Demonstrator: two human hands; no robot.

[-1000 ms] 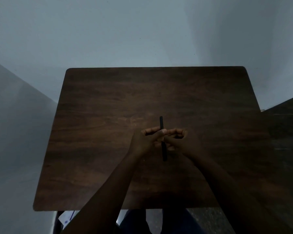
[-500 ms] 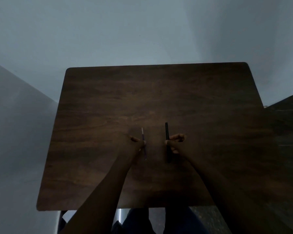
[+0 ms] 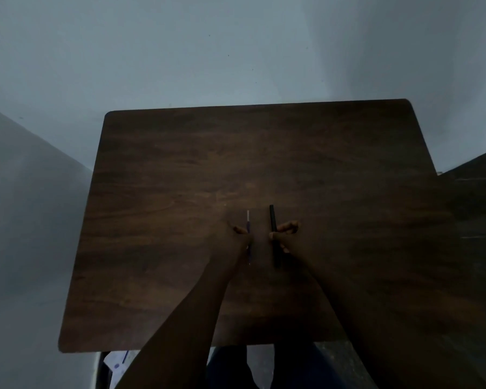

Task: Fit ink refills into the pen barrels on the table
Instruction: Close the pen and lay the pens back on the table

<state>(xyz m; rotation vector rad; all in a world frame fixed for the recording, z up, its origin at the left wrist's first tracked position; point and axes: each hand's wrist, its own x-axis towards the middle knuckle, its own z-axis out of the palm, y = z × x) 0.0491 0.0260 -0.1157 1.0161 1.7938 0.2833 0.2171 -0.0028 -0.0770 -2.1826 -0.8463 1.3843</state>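
Near the middle of the dark wooden table (image 3: 180, 192), my left hand (image 3: 237, 237) pinches a thin ink refill (image 3: 248, 224) with a pale tip and a bluish shaft, pointing away from me. A short way to the right, my right hand (image 3: 285, 234) grips a black pen barrel (image 3: 272, 217), also pointing away. The refill and the barrel run parallel, a small gap apart, not touching. Their near ends are partly hidden by my fingers. The scene is dim.
Grey walls stand close behind and to the left of the table. A dark surface (image 3: 477, 192) adjoins the table's right edge. Below the front left edge lies white paper (image 3: 118, 363) with blue marks. My legs show under the near edge.
One second ago both hands were together on the black pen. They have since moved apart, the left one drawing out the refill, the right one keeping the barrel. Little has moved in the last half second.
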